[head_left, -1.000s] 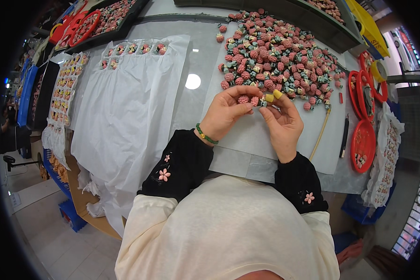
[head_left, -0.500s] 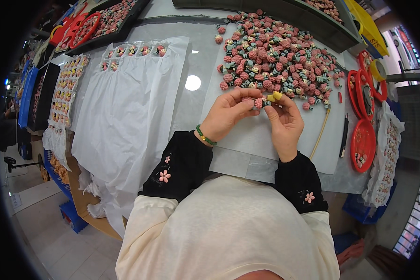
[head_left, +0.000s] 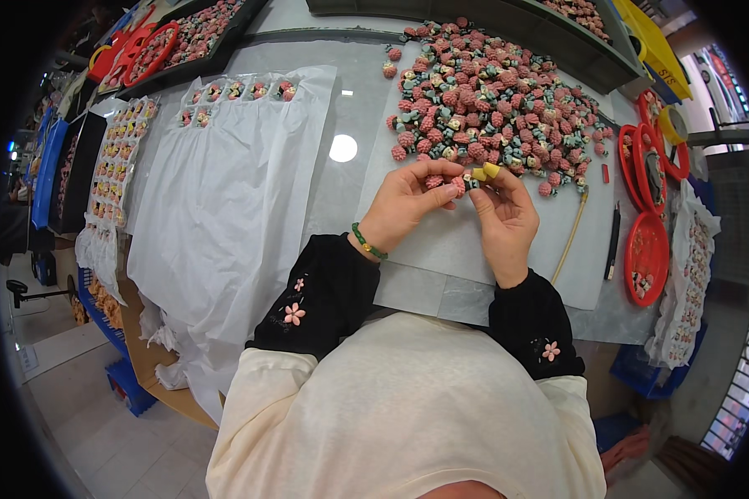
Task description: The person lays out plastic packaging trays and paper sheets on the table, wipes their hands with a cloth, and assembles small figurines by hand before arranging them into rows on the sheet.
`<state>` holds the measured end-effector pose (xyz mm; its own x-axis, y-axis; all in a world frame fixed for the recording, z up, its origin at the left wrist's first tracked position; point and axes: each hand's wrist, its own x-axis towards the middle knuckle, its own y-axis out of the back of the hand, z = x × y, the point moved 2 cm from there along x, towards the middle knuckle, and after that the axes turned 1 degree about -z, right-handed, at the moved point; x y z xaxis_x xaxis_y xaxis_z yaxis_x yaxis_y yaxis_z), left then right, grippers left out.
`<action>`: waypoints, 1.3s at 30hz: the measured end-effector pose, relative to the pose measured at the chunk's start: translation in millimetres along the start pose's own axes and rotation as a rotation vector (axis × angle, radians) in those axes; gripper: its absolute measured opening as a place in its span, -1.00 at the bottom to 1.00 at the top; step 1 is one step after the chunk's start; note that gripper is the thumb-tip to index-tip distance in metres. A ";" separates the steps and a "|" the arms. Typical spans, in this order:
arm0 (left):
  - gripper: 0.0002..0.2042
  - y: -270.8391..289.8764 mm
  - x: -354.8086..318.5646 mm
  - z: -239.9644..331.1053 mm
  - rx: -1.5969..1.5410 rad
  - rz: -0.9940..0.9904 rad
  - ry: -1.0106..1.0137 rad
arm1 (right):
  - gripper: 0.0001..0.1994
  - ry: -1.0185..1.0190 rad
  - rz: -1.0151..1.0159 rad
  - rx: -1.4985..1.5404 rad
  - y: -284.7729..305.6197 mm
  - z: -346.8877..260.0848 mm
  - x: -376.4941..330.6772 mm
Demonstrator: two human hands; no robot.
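My left hand (head_left: 408,204) pinched a pink piece (head_left: 458,186); my right hand (head_left: 506,218), capped fingers (head_left: 491,170) narrow, worked it, pile (head_left: 491,100) at twelve o'clock.

Black sleeves (head_left: 324,291) (pink embroidered flowers), cream top (head_left: 408,407), green wrist band (head_left: 368,242)

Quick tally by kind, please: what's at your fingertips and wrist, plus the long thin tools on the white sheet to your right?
Pink piece being pinched: 1
Yellow finger caps: 2
Green wristband: 1
Thin tan rod: 1
Dark pen-like tool: 1
Total: 6
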<state>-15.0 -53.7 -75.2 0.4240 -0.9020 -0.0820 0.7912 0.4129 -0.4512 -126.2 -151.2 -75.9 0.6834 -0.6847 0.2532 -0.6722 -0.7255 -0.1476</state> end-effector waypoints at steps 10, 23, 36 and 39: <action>-0.76 -5.5 7.2 -10.0 -0.003 -0.080 0.136 | -0.67 0.002 0.000 -0.090 7.4 -7.4 1.9; -0.66 -13.8 2.7 -4.2 -0.190 -0.055 0.227 | -0.72 0.162 0.404 -1.459 175.6 -48.6 0.0; -0.66 -3.0 1.8 -9.1 -0.370 0.038 0.157 | -0.63 0.036 0.495 -1.578 189.6 -61.7 1.4; -0.68 -1.9 3.0 -10.2 -0.385 0.034 0.151 | -0.61 0.264 0.513 -1.384 162.0 -67.3 6.0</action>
<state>-19.7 -58.4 -83.7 0.3552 -0.9087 -0.2194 0.5427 0.3915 -0.7431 -250.1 -268.2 -34.0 0.3278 -0.6960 0.6388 -0.6498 0.3247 0.6872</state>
